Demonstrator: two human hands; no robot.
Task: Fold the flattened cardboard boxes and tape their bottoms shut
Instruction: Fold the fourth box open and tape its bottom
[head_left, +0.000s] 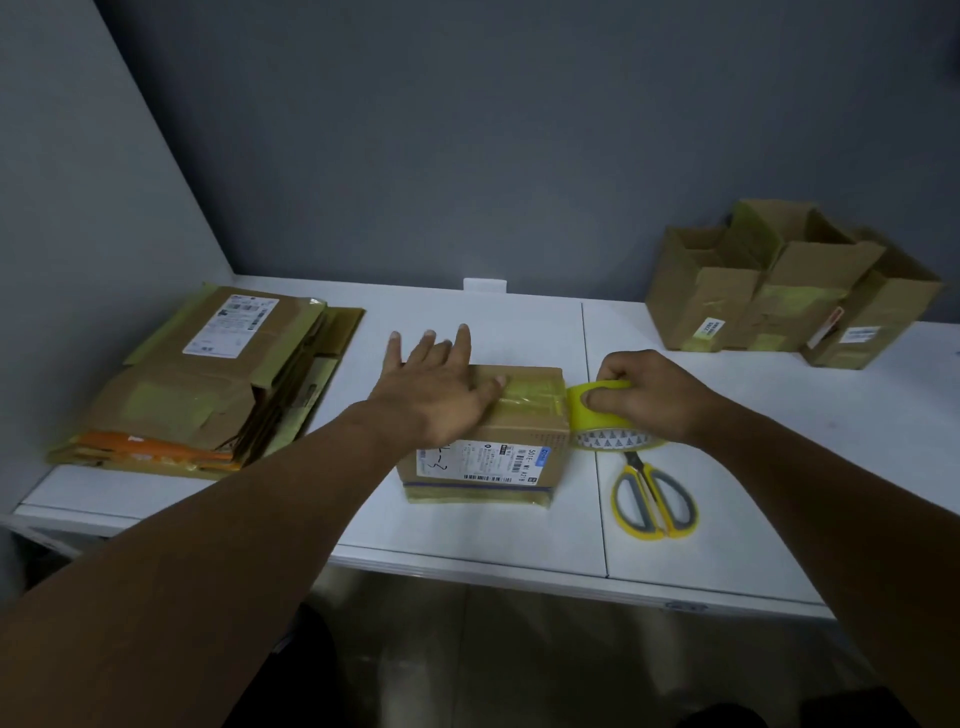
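Left grip (441, 387): spread flat, pressed on box (522, 423) top.
Right grip (657, 397): tape roll (597, 415) pinched just beside box.
Room: scissors (652, 499) laid near surface's (493, 327) front edge.

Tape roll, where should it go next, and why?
Probably the right hand should pull the tape roll down over the right edge of the box: the strip crosses the top, the left hand presses it flat, and the scissors lie close by.
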